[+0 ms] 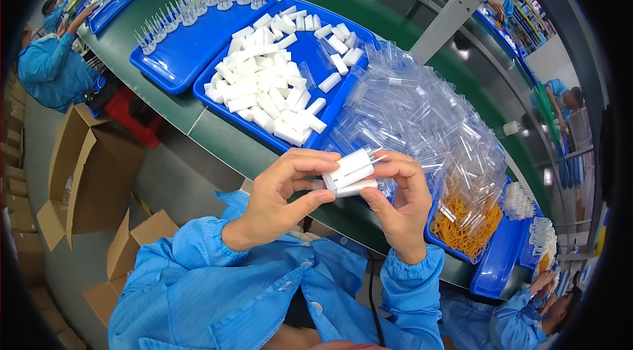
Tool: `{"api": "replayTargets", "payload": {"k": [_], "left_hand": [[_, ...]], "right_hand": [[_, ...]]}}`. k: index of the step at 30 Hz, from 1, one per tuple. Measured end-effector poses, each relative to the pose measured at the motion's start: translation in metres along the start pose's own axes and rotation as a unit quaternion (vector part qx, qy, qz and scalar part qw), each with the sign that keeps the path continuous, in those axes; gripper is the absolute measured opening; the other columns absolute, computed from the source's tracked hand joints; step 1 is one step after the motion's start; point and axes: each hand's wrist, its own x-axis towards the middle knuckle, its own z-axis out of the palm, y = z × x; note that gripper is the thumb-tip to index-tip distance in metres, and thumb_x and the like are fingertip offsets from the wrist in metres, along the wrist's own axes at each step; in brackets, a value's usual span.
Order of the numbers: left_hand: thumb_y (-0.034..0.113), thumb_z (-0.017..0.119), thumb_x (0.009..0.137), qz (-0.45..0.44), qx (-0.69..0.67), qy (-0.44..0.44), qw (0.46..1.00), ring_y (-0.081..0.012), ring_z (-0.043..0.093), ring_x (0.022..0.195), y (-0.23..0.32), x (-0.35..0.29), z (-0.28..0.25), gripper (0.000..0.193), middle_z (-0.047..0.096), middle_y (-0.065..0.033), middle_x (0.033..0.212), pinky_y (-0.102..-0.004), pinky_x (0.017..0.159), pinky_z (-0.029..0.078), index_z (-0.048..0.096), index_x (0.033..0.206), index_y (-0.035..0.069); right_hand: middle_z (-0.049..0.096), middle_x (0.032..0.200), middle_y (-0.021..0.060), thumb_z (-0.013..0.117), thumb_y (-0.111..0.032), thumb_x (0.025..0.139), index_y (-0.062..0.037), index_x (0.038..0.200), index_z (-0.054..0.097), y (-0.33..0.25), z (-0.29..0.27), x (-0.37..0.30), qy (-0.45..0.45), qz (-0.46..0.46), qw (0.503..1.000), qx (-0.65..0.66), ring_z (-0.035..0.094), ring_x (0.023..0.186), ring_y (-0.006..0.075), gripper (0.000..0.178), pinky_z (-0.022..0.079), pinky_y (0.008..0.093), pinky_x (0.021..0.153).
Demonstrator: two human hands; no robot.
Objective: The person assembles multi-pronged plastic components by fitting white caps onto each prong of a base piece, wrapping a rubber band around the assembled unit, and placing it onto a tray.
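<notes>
My left hand and my right hand meet in front of my chest, around a small group of white plug-like pieces. Thin metal pins stick out of the pieces toward my right fingers. My left thumb and fingers pinch the blunt end, while my right thumb and fingertips grip the pin side. Just beyond my hands lies a heap of clear plastic sleeves. Farther left, a blue tray holds many white rectangular blocks.
Another blue tray at the far left carries rows of upright pins on round clear bases. Orange rubber bands fill a tray on the right. Open cardboard boxes stand on the floor at left. Co-workers sit along the green bench.
</notes>
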Motion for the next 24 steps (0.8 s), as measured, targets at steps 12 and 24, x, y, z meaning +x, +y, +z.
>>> {"api": "replayTargets", "payload": {"k": [12, 24], "left_hand": [[0.002, 0.068, 0.090, -0.017, 0.067, -0.074, 0.995, -0.0236, 0.055, 0.120, 0.002, -0.002, -0.007, 0.034, 0.050, -0.0126, 0.131, -0.0326, 0.093, 0.056, 0.061, 0.123, 0.004], [-0.003, 0.065, 0.091, 0.004, 0.100, 0.116, 0.988, -0.0221, 0.058, 0.118, 0.000, 0.000, -0.032, 0.026, 0.056, -0.0142, 0.128, -0.0351, 0.101, 0.047, 0.062, 0.117, -0.003]], "right_hand": [[0.067, 0.112, 0.0091, 0.082, -0.005, 0.074, -0.0088, 0.105, 0.069, -0.014, 0.008, -0.007, -0.040, -0.019, 0.996, -0.078, 0.060, 0.113, 0.0294, 0.034, 0.047, 0.0380, 0.091], [0.068, 0.090, 0.0045, 0.077, -0.004, 0.075, -0.0078, 0.096, 0.070, -0.002, -0.019, 0.014, -0.035, -0.095, 0.934, -0.342, 0.060, 0.083, 0.0240, 0.022, 0.044, 0.0369, 0.073]]}}
